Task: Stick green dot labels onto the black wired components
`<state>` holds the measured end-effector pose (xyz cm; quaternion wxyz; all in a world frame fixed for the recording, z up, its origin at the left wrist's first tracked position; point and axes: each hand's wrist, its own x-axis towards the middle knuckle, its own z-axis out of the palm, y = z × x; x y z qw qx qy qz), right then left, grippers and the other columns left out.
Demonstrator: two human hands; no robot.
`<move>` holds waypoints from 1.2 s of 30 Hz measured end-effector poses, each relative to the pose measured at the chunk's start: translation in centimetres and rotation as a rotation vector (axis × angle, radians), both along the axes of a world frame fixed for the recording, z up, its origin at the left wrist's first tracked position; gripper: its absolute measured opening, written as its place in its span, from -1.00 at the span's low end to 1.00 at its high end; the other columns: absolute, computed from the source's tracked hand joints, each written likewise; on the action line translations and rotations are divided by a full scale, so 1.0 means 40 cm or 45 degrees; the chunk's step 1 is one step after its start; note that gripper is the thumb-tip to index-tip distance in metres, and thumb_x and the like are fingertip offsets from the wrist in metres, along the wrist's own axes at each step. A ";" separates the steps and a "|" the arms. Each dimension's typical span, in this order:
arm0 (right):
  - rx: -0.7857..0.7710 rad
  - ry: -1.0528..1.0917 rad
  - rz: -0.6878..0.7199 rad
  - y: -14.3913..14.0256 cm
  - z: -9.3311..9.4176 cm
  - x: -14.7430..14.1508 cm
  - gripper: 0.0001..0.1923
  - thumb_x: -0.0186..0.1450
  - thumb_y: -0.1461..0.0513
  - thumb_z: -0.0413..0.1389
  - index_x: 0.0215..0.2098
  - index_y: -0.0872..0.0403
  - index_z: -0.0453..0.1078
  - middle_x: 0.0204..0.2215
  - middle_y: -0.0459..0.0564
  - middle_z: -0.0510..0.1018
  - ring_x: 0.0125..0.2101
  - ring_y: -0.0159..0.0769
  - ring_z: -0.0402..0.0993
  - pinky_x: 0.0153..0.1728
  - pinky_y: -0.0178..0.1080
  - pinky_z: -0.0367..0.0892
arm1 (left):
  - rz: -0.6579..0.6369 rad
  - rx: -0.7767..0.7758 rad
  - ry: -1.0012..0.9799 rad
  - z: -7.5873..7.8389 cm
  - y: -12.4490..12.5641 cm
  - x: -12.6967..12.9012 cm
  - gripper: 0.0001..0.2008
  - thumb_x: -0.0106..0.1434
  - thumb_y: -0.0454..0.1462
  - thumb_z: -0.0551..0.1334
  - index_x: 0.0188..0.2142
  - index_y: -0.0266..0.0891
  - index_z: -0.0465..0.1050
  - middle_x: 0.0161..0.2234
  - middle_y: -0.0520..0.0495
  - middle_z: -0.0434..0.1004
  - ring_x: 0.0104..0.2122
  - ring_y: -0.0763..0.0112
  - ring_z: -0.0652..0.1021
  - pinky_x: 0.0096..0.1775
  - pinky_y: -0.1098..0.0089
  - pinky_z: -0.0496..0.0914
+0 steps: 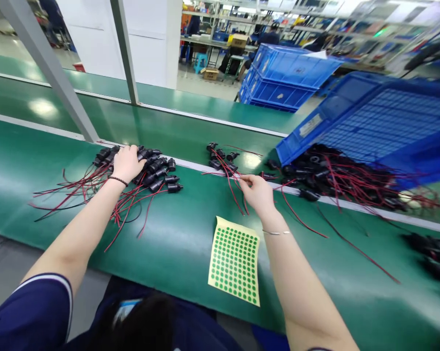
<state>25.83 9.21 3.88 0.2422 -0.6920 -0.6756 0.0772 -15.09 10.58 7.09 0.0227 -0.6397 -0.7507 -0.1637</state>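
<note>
My left hand (126, 165) rests on a pile of black cylindrical parts with wire leads (156, 168), thumb apart from the fingers; the fingertips are partly hidden. Red and black wires (123, 209) trail from this pile toward me. My right hand (257, 192) is closed in a pinch at the red wires (231, 183) of a small cluster of the same black parts (220, 155), which lies just beyond it at the bench's ridge. In front of the right wrist lies a pale yellow sheet of round green stickers (234, 261).
To the right, a tilted blue crate (315, 122) has a heap of black parts and red wires (336, 175) at its mouth. More black parts (431, 253) lie at the right edge. Metal posts (47, 68) rise at left. Stacked blue crates (285, 78) stand behind the green bench (168, 248).
</note>
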 end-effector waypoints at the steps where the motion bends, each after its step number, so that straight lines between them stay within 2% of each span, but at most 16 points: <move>1: -0.039 -0.081 0.001 0.023 0.004 -0.008 -0.69 0.34 0.20 0.05 -0.09 0.16 0.55 -0.13 0.19 0.63 -0.15 -0.12 0.55 -0.05 -0.11 0.39 | 0.000 0.018 -0.011 -0.003 -0.003 0.003 -0.53 0.20 -0.12 0.24 0.03 -0.35 0.35 0.03 -0.45 0.43 0.07 -0.18 0.42 0.08 -0.06 0.33; 5: -0.112 -0.227 0.025 0.135 0.014 -0.079 -0.66 0.40 0.20 -0.01 -0.04 0.11 0.56 -0.04 0.22 0.58 0.00 -0.09 0.46 0.02 -0.15 0.32 | -0.085 0.203 -0.085 -0.003 -0.038 0.049 -0.47 0.20 -0.13 0.26 0.11 -0.31 0.29 0.13 -0.43 0.34 0.15 -0.21 0.36 0.11 -0.10 0.31; 9: -0.156 -0.253 -0.014 0.252 0.009 -0.145 -0.63 0.39 0.16 0.02 -0.02 0.18 0.55 0.01 0.34 0.54 0.03 0.02 0.42 0.01 -0.07 0.31 | -0.372 0.423 -0.276 -0.010 -0.097 0.133 -0.52 0.22 -0.19 0.26 0.11 -0.25 0.29 0.13 -0.33 0.34 0.17 -0.07 0.37 0.17 -0.04 0.32; 12: -0.197 -0.240 -0.044 0.311 0.014 -0.169 -0.68 0.33 0.19 0.10 -0.11 0.22 0.58 -0.06 0.34 0.58 -0.04 -0.01 0.47 -0.05 -0.09 0.34 | -0.575 0.485 -0.456 -0.026 -0.136 0.183 -0.58 0.22 -0.23 0.26 0.07 -0.20 0.34 0.10 -0.27 0.37 0.15 0.04 0.41 0.20 0.00 0.32; 14: -0.186 -0.217 -0.044 0.334 0.029 -0.176 -0.70 0.33 0.23 0.06 -0.14 0.19 0.60 -0.10 0.29 0.61 -0.11 -0.08 0.51 -0.09 -0.15 0.35 | -0.656 0.448 -0.615 -0.039 -0.150 0.205 -0.61 0.21 -0.23 0.28 0.03 -0.20 0.38 0.07 -0.24 0.41 0.12 0.06 0.43 0.21 -0.01 0.32; 16: -0.131 -0.193 -0.029 0.348 0.056 -0.180 -0.67 0.37 0.22 0.00 -0.12 0.15 0.60 -0.07 0.25 0.62 -0.13 -0.12 0.52 -0.10 -0.19 0.35 | -0.682 0.297 -0.873 -0.053 -0.153 0.225 -0.63 0.17 -0.21 0.32 -0.02 -0.20 0.42 0.01 -0.22 0.46 0.05 0.09 0.47 0.15 0.01 0.37; 19: -0.025 -0.163 0.020 0.355 0.113 -0.186 -0.65 0.38 0.19 -0.02 -0.09 0.10 0.59 -0.03 0.19 0.62 -0.09 -0.11 0.52 -0.07 -0.19 0.34 | -0.567 -0.103 -1.535 -0.070 -0.146 0.270 -0.68 0.18 -0.19 0.34 -0.09 -0.23 0.45 -0.09 -0.19 0.52 -0.12 0.24 0.53 0.00 0.18 0.46; 22: 0.061 -0.111 0.171 0.331 0.176 -0.193 -0.70 0.33 0.17 0.05 -0.17 0.08 0.60 -0.15 0.10 0.67 -0.13 -0.10 0.53 -0.09 -0.16 0.36 | -0.325 -0.498 -2.305 -0.076 -0.136 0.331 -0.74 0.34 -0.15 0.21 -0.13 -0.32 0.44 -0.18 -0.22 0.57 -0.23 0.36 0.57 -0.10 0.32 0.48; 24: 0.141 -0.043 0.382 0.292 0.211 -0.195 -0.76 0.29 0.18 0.10 -0.26 0.07 0.61 -0.22 0.05 0.67 -0.17 -0.11 0.54 -0.09 -0.15 0.37 | -0.171 -0.671 -2.692 -0.070 -0.128 0.368 -0.59 0.42 -0.04 0.07 -0.15 -0.39 0.43 -0.21 -0.31 0.58 -0.26 0.30 0.61 -0.15 0.32 0.51; 26: 0.218 0.029 0.642 0.239 0.234 -0.192 -0.80 0.26 0.18 0.15 -0.32 0.06 0.62 -0.20 0.03 0.66 -0.17 -0.13 0.54 -0.07 -0.14 0.37 | -0.062 -0.702 -2.974 -0.056 -0.117 0.392 -0.44 0.42 0.08 -0.04 -0.17 -0.41 0.41 -0.21 -0.38 0.59 -0.23 0.19 0.64 -0.19 0.27 0.54; 28: 0.225 0.061 0.875 0.180 0.242 -0.181 -0.83 0.25 0.17 0.19 -0.34 0.03 0.62 -0.18 0.01 0.64 -0.16 -0.16 0.54 -0.05 -0.13 0.37 | -0.014 -0.576 -3.178 -0.040 -0.103 0.401 -0.39 0.42 0.11 -0.11 -0.18 -0.39 0.40 -0.23 -0.36 0.59 -0.19 0.15 0.64 -0.17 0.23 0.56; 30: 0.178 0.049 1.038 0.123 0.232 -0.161 -0.85 0.25 0.16 0.21 -0.34 0.00 0.62 -0.17 0.00 0.63 -0.15 -0.17 0.54 -0.05 -0.13 0.38 | 0.026 -0.350 -3.263 -0.031 -0.089 0.398 -0.45 0.47 0.03 -0.14 -0.22 -0.35 0.40 -0.29 -0.25 0.58 -0.22 0.26 0.64 -0.12 0.27 0.56; 31: 0.171 0.037 1.062 0.095 0.221 -0.148 -0.86 0.26 0.17 0.21 -0.32 -0.01 0.62 -0.16 0.00 0.62 -0.13 -0.16 0.53 -0.04 -0.12 0.38 | 0.040 -0.228 -3.247 -0.031 -0.084 0.394 -0.51 0.49 -0.02 -0.13 -0.25 -0.32 0.39 -0.33 -0.18 0.57 -0.25 0.33 0.64 -0.10 0.31 0.56; 34: 0.249 -0.011 0.888 0.010 0.163 -0.096 -0.84 0.27 0.21 0.21 -0.19 0.00 0.60 -0.10 0.06 0.59 -0.04 -0.08 0.48 0.02 -0.03 0.35 | -0.039 0.071 -2.986 -0.049 -0.081 0.377 -0.73 0.44 -0.10 0.12 -0.31 -0.24 0.32 -0.39 -0.02 0.54 -0.31 0.45 0.63 -0.11 0.36 0.54; 36: 0.271 -0.056 0.732 -0.058 0.114 -0.057 -0.84 0.28 0.23 0.21 -0.17 0.03 0.57 -0.11 0.10 0.57 -0.04 -0.04 0.45 0.03 0.03 0.34 | -0.192 0.281 -2.698 -0.072 -0.094 0.363 -0.70 0.27 -0.09 0.34 -0.28 -0.18 0.26 -0.36 0.05 0.53 -0.32 0.46 0.63 -0.15 0.35 0.53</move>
